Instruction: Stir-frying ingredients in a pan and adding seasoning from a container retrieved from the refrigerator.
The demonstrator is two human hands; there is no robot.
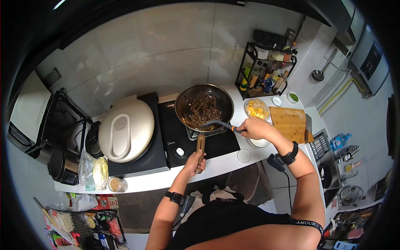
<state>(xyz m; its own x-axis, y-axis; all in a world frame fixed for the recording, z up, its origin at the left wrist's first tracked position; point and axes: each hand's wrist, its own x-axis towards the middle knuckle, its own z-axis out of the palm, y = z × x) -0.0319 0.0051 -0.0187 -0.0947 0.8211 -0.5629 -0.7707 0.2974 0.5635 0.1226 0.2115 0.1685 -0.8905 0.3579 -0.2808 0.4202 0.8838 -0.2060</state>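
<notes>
A dark wok (pixel 229 103) sits tilted over the right burner of a black Midea gas hob (pixel 175 156). Brown, shredded-looking food (pixel 204 107) is spread over its inside. My left hand (pixel 194 162) grips the wok's brown handle (pixel 201 143), which points toward me. In my right hand (pixel 256 127) is a dark spatula (pixel 220 122) with an orange ring on its handle. Its working end reaches into the near side of the wok, where food partly hides it. Just beyond my right hand stands a bowl of yellow chunks (pixel 257 108).
Left of the hob is a large round beige electric appliance (pixel 140 118). A napa cabbage (pixel 100 173) and a jar (pixel 117 184) lie near the counter's front. Rightward are a bottle rack (pixel 265 75), a wooden cutting board (pixel 287 122), a knife (pixel 308 126) and a white bowl (pixel 260 143) under my forearm.
</notes>
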